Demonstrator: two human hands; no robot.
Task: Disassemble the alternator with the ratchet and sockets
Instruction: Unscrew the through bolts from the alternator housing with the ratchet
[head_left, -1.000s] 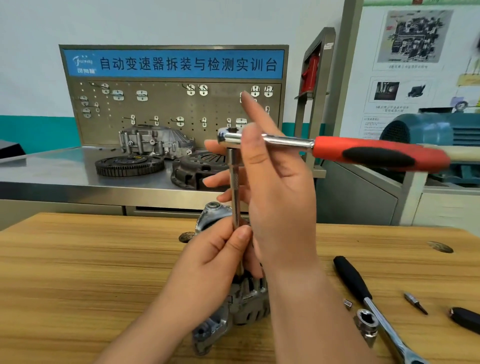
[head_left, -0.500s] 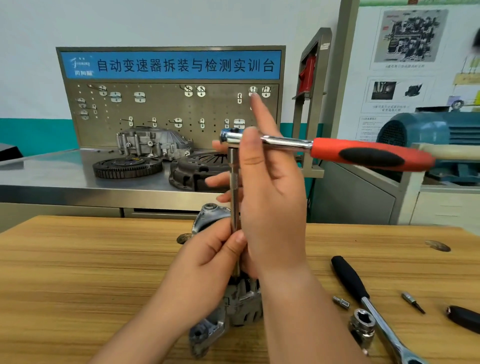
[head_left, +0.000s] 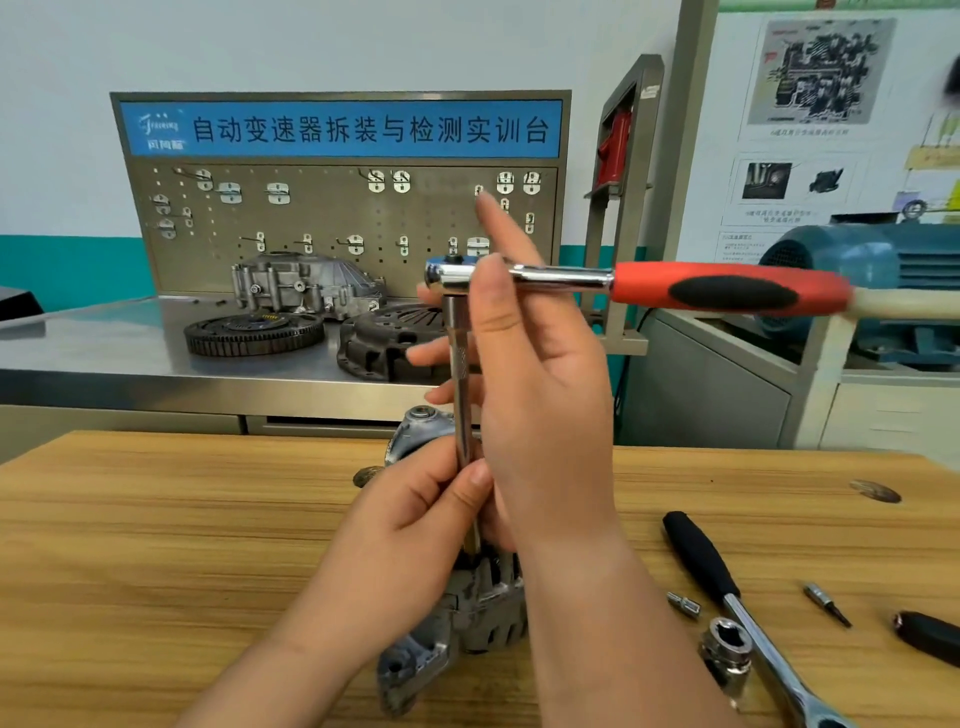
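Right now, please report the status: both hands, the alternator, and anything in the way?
Status: left hand pinches extension bar low; right hand pinches ratchet at its head. It runs upright down to alternator. Spare ratchet and socket lie apart, right.

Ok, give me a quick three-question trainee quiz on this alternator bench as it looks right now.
1. True or false: the red-handled ratchet lies flat on the wooden table.
2. Which hand pinches the extension bar just above the alternator? A left, B right, C neither.
3. Fill in: the loose socket stands beside the ____-handled ratchet.
Key: 1 false, it sits atop the extension bar; 2 A, the left hand; 3 black, the black-handled ratchet.
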